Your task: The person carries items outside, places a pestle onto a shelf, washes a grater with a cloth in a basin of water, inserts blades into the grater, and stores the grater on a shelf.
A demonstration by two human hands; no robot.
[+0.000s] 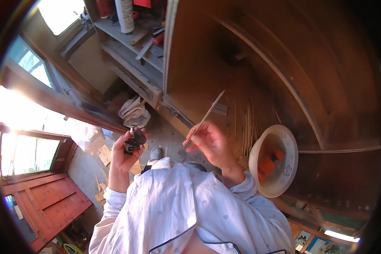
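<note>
My left hand (122,160) is closed around a small black tool (135,139), whose exact kind I cannot make out. In my right hand (209,144), a thin, pale wooden stick (212,106) is pinched between thumb and fingers, its pointed end slanting up and away. The two hands are apart, in front of my body, and the stick does not touch the black tool. Several long thin sticks (248,125) lie on the brown wooden surface (199,63) beyond my right hand.
A pale basin (288,169) with an orange thing (270,166) inside stands right of my right arm. Shelves (131,42) with tools rise ahead. A crumpled bag (134,112) and wood scraps (104,155) lie on the floor. A red door (51,197) is at left.
</note>
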